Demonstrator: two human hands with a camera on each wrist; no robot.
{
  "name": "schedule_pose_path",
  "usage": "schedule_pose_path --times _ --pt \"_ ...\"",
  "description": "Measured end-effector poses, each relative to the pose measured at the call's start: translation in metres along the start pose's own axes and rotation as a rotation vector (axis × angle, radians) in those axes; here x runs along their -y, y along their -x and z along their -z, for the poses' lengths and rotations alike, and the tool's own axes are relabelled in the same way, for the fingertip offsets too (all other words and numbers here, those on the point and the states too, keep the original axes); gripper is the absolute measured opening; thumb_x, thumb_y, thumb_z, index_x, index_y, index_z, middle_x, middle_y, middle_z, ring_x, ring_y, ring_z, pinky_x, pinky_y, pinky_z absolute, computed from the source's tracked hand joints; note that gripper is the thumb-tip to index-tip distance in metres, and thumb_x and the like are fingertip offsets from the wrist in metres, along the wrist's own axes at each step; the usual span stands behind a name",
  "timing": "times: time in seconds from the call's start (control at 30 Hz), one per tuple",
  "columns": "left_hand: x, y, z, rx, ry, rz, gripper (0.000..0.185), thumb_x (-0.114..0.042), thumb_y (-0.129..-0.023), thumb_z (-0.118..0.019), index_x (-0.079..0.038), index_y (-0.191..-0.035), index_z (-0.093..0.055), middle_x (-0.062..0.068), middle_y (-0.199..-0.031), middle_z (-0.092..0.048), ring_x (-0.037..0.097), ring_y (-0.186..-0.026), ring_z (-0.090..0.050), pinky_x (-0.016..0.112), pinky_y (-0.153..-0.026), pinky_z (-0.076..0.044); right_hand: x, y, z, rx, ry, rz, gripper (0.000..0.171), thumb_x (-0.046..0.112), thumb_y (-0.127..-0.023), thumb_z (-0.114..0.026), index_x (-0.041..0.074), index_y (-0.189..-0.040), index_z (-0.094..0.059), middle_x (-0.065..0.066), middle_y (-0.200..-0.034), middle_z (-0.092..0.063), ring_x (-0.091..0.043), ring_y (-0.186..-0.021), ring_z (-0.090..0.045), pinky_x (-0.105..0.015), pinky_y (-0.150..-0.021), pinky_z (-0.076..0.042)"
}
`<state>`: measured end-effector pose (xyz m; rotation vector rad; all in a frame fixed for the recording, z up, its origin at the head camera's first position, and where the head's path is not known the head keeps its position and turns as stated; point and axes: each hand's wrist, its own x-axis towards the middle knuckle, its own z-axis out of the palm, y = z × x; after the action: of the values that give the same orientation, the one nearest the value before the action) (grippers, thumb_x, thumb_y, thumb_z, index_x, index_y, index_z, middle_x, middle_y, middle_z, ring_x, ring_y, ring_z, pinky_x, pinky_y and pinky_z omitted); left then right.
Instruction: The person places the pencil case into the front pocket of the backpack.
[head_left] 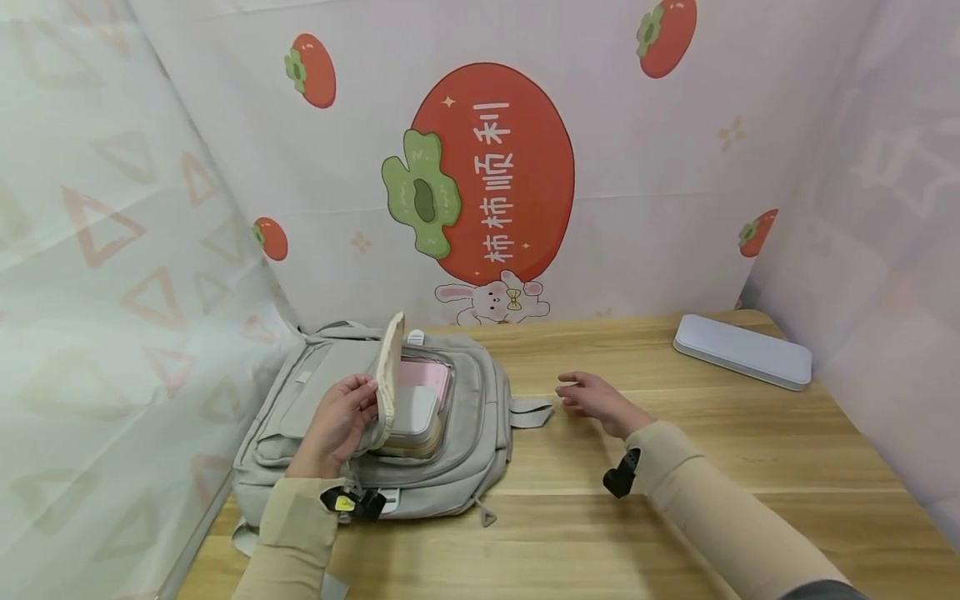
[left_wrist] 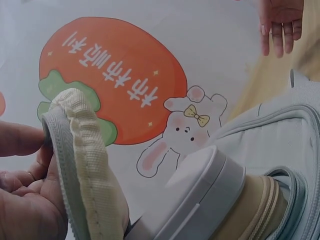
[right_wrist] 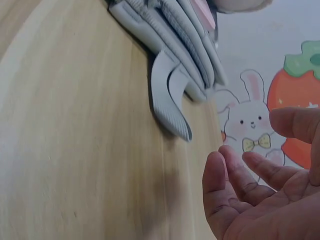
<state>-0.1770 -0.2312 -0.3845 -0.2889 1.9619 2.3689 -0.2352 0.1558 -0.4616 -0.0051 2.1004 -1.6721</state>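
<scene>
A grey backpack (head_left: pixel 468 392) lies on the table with its front pocket unzipped. My left hand (head_left: pixel 343 421) pinches the edge of the pocket flap (head_left: pixel 388 375) between thumb and fingers and holds it raised. Inside the pocket sit a white case (head_left: pixel 414 410), a pink item (head_left: pixel 427 375) and a tan zipped pouch (left_wrist: pixel 252 207), which the left wrist view shows beside the white case. To the right of the bag's grey strap loop (head_left: pixel 531 413), my right hand (head_left: pixel 600 402) hovers above the table, fingers loosely bent and holding nothing.
A pale grey-blue flat case (head_left: pixel 742 352) lies at the table's back right. Printed cloth (head_left: pixel 630 250) hangs behind the wooden table (head_left: pixel 570 533) and along both sides. A zip pull (head_left: pixel 487 517) dangles at the bag's front edge.
</scene>
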Motion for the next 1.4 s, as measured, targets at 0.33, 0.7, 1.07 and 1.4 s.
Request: schedule_pose_path --times 0.33,0.7,1.07,1.4 --pt "-0.002 -0.001 -0.007 -0.015 0.009 0.01 0.019 -0.001 -0.109 -0.044 -0.003 -0.094 -0.056 0.0 -0.087 -0.06 0.008 -0.08 -0.06 0.022 -0.073 -0.052 -0.009 0.006 0.03 -0.031 0.006 -0.041 0.057 0.018 -0.11 -0.05 -0.011 -0.155 -0.03 -0.032 -0.149 -0.044 -0.041 -0.129 -0.05 -0.048 -0.102 -0.049" --pt "-0.002 0.003 -0.001 -0.007 0.015 -0.008 0.019 -0.001 -0.11 -0.045 -0.004 -0.095 -0.057 0.001 -0.089 -0.061 0.009 -0.082 -0.062 0.022 -0.073 -0.053 -0.02 0.024 0.078 -0.073 0.048 -0.055 0.062 0.022 -0.111 -0.048 -0.012 -0.156 -0.022 -0.035 -0.152 -0.038 -0.043 -0.132 -0.046 -0.04 -0.097 -0.05" --pt "-0.003 0.004 0.0 0.004 0.009 -0.001 0.018 -0.002 -0.11 -0.045 -0.003 -0.096 -0.056 0.001 -0.089 -0.061 0.009 -0.082 -0.062 0.023 -0.073 -0.053 -0.032 0.036 0.126 -0.136 0.04 -0.048 0.063 0.023 -0.112 -0.041 -0.015 -0.156 -0.014 -0.039 -0.155 -0.027 -0.043 -0.131 -0.042 -0.029 -0.087 -0.052" --pt "0.005 0.005 0.005 0.061 -0.009 -0.09 0.015 -0.009 -0.108 -0.052 -0.007 -0.095 -0.058 -0.001 -0.092 -0.062 0.007 -0.083 -0.062 0.021 -0.073 -0.053 -0.037 0.049 0.165 -0.183 0.052 -0.045 0.065 0.026 -0.113 -0.036 -0.018 -0.154 -0.012 -0.042 -0.155 -0.022 -0.025 -0.116 -0.051 -0.028 -0.087 -0.053"
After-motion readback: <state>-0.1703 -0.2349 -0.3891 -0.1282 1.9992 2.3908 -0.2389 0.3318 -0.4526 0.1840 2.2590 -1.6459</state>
